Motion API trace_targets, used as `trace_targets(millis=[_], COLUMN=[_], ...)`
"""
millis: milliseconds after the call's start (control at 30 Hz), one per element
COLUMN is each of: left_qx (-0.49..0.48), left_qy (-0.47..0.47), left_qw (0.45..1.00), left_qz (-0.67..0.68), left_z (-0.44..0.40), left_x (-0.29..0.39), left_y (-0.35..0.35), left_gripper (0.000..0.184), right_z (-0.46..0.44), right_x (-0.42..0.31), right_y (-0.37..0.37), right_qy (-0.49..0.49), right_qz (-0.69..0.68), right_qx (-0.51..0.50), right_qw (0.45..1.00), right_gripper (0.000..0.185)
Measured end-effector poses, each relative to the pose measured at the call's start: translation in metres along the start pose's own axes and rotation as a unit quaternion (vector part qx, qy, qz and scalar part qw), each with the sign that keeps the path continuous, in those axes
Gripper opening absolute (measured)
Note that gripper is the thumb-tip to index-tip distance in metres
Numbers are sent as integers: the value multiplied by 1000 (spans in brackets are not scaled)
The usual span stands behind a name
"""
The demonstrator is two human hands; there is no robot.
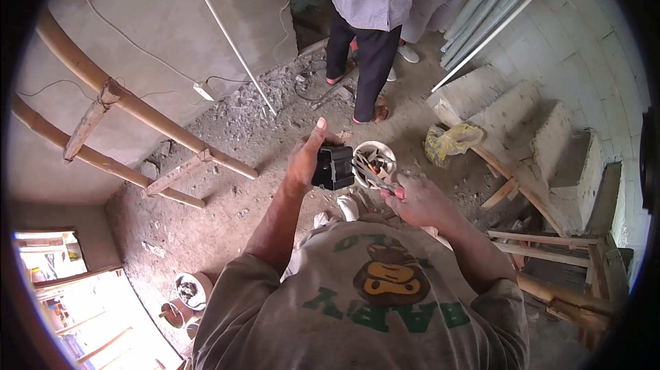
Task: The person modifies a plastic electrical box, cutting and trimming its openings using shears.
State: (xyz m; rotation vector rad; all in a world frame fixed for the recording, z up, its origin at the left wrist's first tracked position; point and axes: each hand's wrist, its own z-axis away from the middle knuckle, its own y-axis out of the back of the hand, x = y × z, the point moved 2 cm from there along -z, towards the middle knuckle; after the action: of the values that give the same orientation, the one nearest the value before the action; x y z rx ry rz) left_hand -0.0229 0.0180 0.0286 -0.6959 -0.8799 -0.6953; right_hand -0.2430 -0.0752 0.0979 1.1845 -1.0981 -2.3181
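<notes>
My left hand is closed round a black plastic electrical box, its thumb pointing up along the near side. The box's hollow side faces left. In my right hand is a pair of pliers with red grips; its grey jaws reach toward the right side of the box. I cannot tell whether the jaws touch it. Below and behind the pliers, a white bucket stands on the floor with several tools and small items inside. My fingers partly hide the grips and the box's far side.
A bamboo ladder leans at the left. Rubble lies along the wall. Two people stand ahead near metal pipes. Concrete steps, a yellow plastic bag and timber are at the right. Buckets stand lower left.
</notes>
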Motion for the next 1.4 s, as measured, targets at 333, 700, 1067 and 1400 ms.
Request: trace_targets(millis=[333,700,1067,1400], left_qx=[28,20,-5,-96], left_qy=[-30,-18,54,-25], left_qw=[995,998,998,982], left_qz=[-89,-48,-39,-159], left_z=[-4,-11,-9,-6], left_x=[-7,-15,-27,-20], left_y=[0,-1,-1,2], left_gripper=[70,63,60,62], right_z=[-11,-22,-28,-29], right_x=[10,17,28,52], right_y=[0,-4,-13,-30], right_qy=[-56,-82,-70,-19], right_qz=[-8,-55,-33,46], right_qx=[-91,-147,-157,-195], right_qw=[994,984,985,979], right_gripper=[36,31,33,44])
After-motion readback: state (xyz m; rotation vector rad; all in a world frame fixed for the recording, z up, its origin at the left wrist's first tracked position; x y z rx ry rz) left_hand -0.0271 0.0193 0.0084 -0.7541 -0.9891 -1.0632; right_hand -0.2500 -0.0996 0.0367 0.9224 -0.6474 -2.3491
